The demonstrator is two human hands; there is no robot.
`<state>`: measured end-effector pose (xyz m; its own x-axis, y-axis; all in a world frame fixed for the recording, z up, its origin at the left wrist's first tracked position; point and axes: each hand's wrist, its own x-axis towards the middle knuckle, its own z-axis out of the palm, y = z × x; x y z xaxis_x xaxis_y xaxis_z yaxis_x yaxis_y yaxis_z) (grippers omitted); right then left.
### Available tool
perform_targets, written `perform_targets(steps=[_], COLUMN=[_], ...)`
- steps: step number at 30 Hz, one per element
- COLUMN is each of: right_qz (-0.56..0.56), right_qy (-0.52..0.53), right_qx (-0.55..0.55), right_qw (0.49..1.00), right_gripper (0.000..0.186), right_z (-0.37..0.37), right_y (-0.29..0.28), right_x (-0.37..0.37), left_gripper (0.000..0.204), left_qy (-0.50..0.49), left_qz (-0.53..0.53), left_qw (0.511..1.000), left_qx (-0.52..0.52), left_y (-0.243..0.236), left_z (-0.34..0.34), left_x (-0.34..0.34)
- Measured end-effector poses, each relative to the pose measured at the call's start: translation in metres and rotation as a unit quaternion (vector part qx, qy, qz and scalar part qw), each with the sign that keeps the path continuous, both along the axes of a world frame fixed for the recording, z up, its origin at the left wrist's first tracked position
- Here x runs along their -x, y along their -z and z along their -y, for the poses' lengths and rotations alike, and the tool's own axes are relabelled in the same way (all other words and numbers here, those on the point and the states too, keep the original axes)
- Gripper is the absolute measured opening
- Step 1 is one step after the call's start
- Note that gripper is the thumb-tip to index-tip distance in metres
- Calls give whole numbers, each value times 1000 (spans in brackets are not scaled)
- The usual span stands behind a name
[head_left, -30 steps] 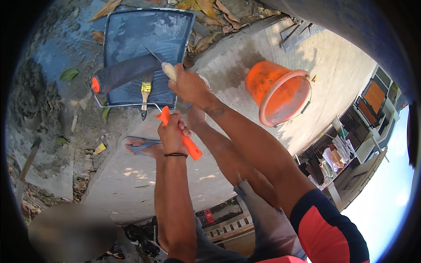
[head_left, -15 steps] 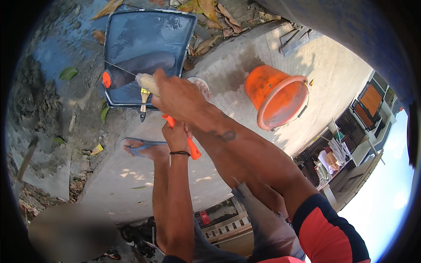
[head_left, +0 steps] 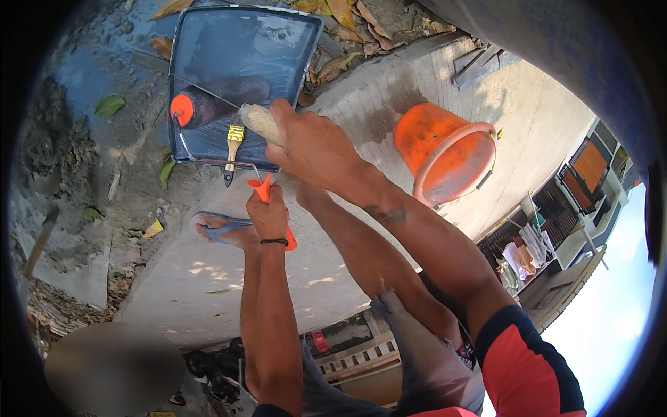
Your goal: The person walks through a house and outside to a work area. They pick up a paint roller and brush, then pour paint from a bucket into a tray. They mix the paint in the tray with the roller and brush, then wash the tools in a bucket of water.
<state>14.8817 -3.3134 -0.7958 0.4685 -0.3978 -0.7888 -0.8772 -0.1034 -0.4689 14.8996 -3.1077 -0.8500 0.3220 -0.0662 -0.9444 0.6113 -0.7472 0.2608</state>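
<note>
My left hand (head_left: 269, 212) is closed around the orange handle (head_left: 260, 187) of a paint roller. Its wire frame leads to a dark grey roller sleeve (head_left: 233, 97) with an orange end cap, lying in a dark blue paint tray (head_left: 278, 35). Above the tray's right side, my right hand (head_left: 313, 146) grips a tan speckled cylinder (head_left: 262, 125) with a thin metal rod sticking out over the sleeve; its kind I cannot make out. A flat paintbrush (head_left: 235, 139) with a yellow ferrule rests across the tray's near edge.
An orange bucket (head_left: 438, 149) lies tipped on the concrete to the right. Dry leaves (head_left: 340, 66) gather beyond the tray, with dirt and rubble (head_left: 62, 153) to the left. My sandalled foot (head_left: 222, 226) is just below the tray. A dark curved surface (head_left: 556, 48) fills the upper right.
My right hand has shifted right with the tan cylinder, uncovering more of the paintbrush. My left hand has moved slightly left, and the roller handle stands steeper. The whole view has shifted a little.
</note>
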Motion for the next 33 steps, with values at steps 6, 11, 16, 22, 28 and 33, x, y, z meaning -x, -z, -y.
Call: perform_targets(steps=[6,11,16,22,28,33], right_qz=[-14,-5,-7,18,-84,9], right_qy=[-5,14,35,75,101,54], right_qx=[-9,-4,6,-32,35,-8], right_qw=[1000,1000,999,997,991,998], right_gripper=[39,39,38,39,39,35], right_z=[-4,-19,-27,-41,-54,-51], right_y=[21,30,39,67,77,57], right_x=[30,28,24,33,34,30], left_gripper=[11,12,16,15,13,13], left_qy=[34,-1,-21,-27,-27,-74], left_qz=[17,-29,-32,-55,-58,-74], left_qw=[999,999,997,998,994,994], left_qx=[-4,-14,-62,-13,-83,5], left_y=[10,2,3,1,-8,-4], left_z=[-12,-9,-6,-1,2,5], left_x=[7,5,2,1,0,-6])
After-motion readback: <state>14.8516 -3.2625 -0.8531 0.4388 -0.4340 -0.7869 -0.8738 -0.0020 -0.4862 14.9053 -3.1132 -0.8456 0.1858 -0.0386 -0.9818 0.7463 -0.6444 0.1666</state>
